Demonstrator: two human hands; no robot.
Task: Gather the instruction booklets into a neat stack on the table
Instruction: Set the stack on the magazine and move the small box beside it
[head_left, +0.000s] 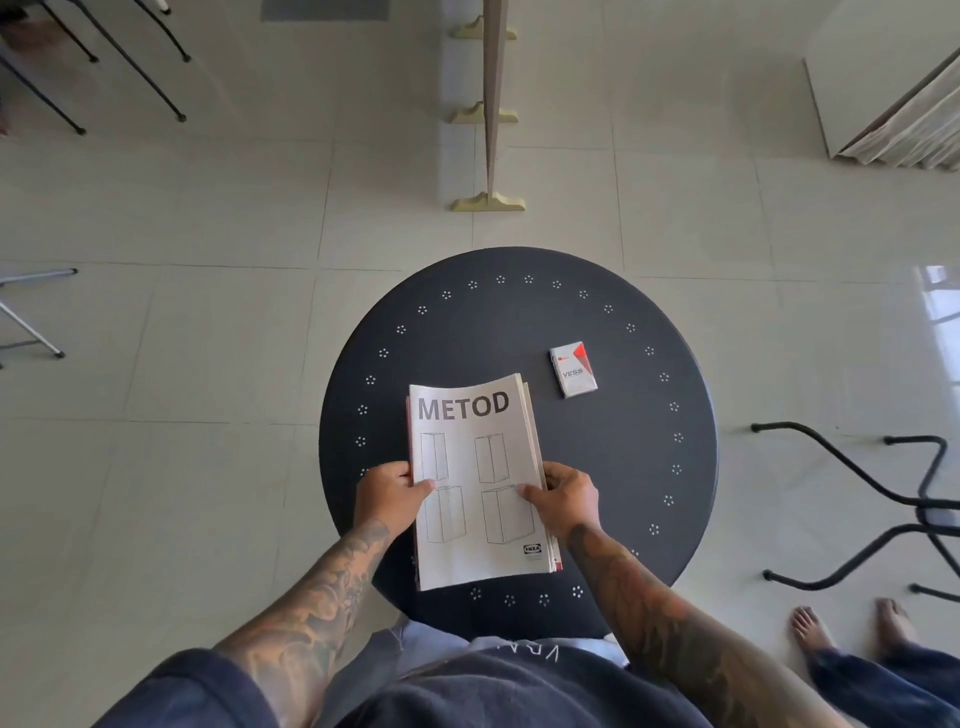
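Note:
A stack of white instruction booklets (480, 467), the top one titled METOD with cabinet drawings, lies on the round dark table (613, 457). My left hand (389, 493) grips the stack's left edge, thumb on the cover. At the right edge my right hand (563, 499) holds the stack the same way. The far end of the top booklet curls up slightly, and the edges of lower booklets show along the right side.
A small white and red box marked VESS (573, 369) lies on the table to the right beyond the stack. A black chair frame (909, 499) stands at the right, and another person's bare feet (852, 629) are near it. Pale tiled floor surrounds the table.

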